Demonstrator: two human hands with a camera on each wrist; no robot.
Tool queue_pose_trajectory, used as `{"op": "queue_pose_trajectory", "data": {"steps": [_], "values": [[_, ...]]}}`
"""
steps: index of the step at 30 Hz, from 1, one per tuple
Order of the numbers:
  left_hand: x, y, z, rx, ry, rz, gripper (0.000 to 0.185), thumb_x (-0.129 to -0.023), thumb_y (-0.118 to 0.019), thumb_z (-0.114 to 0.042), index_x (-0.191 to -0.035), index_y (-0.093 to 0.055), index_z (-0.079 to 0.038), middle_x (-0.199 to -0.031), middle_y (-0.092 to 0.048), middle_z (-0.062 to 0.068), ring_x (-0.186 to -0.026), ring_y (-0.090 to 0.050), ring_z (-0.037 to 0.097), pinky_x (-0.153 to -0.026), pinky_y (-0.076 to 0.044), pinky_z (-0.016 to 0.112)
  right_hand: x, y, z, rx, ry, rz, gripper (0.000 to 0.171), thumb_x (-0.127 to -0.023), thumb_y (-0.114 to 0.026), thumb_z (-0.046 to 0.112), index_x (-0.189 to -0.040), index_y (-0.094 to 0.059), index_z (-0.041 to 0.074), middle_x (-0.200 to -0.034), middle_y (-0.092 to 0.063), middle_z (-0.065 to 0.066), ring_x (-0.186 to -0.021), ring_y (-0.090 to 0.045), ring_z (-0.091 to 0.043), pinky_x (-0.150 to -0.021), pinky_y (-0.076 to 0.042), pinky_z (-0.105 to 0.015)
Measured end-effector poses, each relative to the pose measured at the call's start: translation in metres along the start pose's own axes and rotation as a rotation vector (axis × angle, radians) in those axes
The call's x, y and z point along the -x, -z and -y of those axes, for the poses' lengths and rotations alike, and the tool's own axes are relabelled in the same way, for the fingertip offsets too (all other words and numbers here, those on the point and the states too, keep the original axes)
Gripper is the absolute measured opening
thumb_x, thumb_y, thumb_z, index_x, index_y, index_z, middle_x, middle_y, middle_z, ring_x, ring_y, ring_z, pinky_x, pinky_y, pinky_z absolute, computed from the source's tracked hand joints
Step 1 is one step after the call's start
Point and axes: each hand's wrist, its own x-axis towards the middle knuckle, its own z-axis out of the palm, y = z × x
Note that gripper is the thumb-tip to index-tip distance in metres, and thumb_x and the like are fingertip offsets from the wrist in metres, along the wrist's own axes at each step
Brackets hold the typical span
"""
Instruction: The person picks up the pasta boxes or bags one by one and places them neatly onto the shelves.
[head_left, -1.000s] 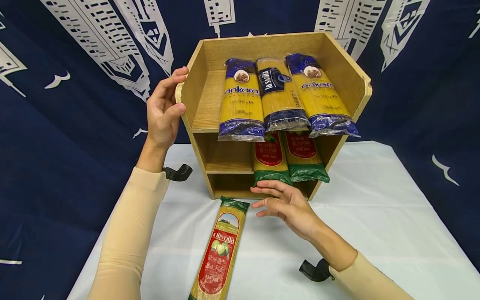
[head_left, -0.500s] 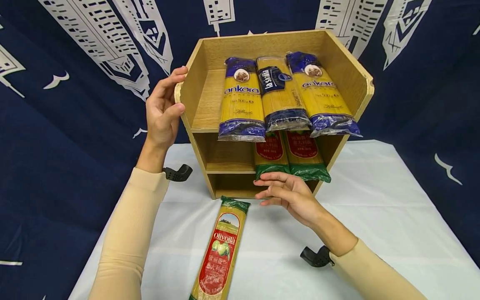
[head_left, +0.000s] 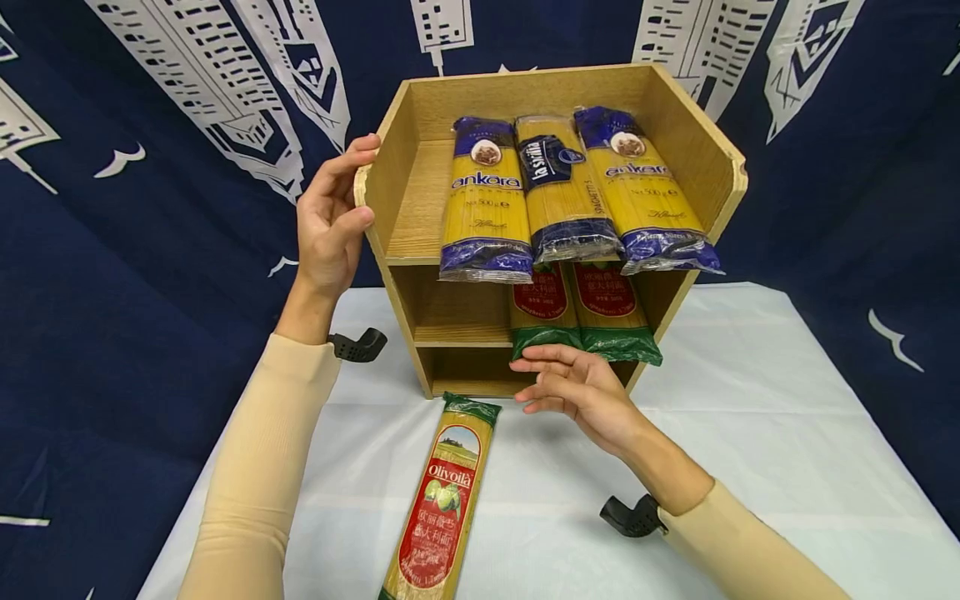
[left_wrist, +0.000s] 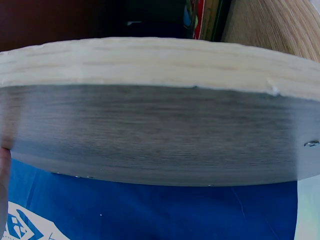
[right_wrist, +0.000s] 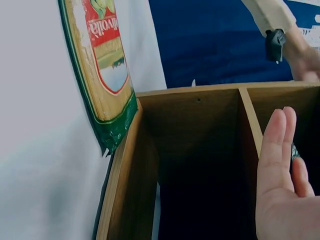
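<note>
My left hand [head_left: 327, 218] holds the left side panel of a wooden shelf unit [head_left: 397, 333], fingers at its upper edge and thumb near the front edge. In the left wrist view only a fingertip [left_wrist: 4, 172] shows beside the panel. My right hand [head_left: 581, 392], fingers nearly straight, is at the green lower end of a spaghetti packet [head_left: 543, 304] on the middle shelf; whether it touches is unclear. Beside that lies a similar spaghetti packet [head_left: 611, 308]. An Olivoilà spaghetti packet [head_left: 442, 500] lies on the table, its green end near the unit's base.
On the top shelf lie a left Ankara pasta packet [head_left: 486, 200], a La Sicilia spaghetti packet [head_left: 562, 187] and a right Ankara packet [head_left: 645, 192], ends jutting over the front edge. A white cloth [head_left: 735, 433] covers the table. Behind hangs a dark blue patterned curtain [head_left: 150, 333].
My right hand has shifted slightly up and right, then stayed nearly still. The green ends of the middle-shelf packets sit slightly higher than a second ago. My left hand keeps its place on the panel.
</note>
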Motion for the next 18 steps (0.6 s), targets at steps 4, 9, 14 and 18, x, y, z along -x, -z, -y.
{"op": "queue_pose_trajectory", "data": {"steps": [4,9,14,18], "values": [[0.000,0.000,0.000,-0.003,-0.003,0.000,0.048,-0.073,-0.076,-0.015,-0.119,-0.068,0.000,-0.137,-0.059,0.018,-0.143,-0.040,0.032,-0.120,-0.027,0.043,0.007,-0.005,0.001,0.026,-0.016,-0.027,0.049,-0.097,-0.056,-0.002,-0.143,-0.041,-0.011,-0.134,-0.061,-0.020,-0.095,-0.073,-0.032,-0.085,-0.059,-0.046],[0.000,0.000,0.000,-0.009,-0.007,0.002,0.048,-0.073,-0.074,-0.015,-0.119,-0.068,0.000,-0.137,-0.059,0.018,-0.143,-0.040,0.032,-0.120,-0.027,0.043,0.016,-0.010,0.000,0.029,-0.027,-0.024,0.050,-0.097,-0.055,0.000,-0.144,-0.040,-0.009,-0.134,-0.059,-0.022,-0.097,-0.072,-0.034,-0.087,-0.059,-0.047],[0.000,-0.001,0.001,-0.007,-0.004,0.010,0.048,-0.074,-0.075,-0.015,-0.119,-0.068,0.000,-0.137,-0.059,0.018,-0.142,-0.041,0.033,-0.120,-0.028,0.044,0.027,-0.018,-0.007,0.025,-0.062,-0.032,0.048,-0.095,-0.056,0.001,-0.141,-0.042,-0.009,-0.133,-0.059,-0.025,-0.098,-0.072,-0.036,-0.088,-0.058,-0.048],[0.000,0.000,0.000,-0.011,-0.002,0.000,0.049,-0.074,-0.076,-0.016,-0.119,-0.068,0.000,-0.137,-0.059,0.018,-0.142,-0.041,0.033,-0.120,-0.028,0.043,0.032,-0.026,-0.017,0.024,-0.123,-0.037,0.048,-0.096,-0.059,0.004,-0.138,-0.042,-0.011,-0.126,-0.064,-0.022,-0.096,-0.072,-0.036,-0.086,-0.059,-0.048]]}}
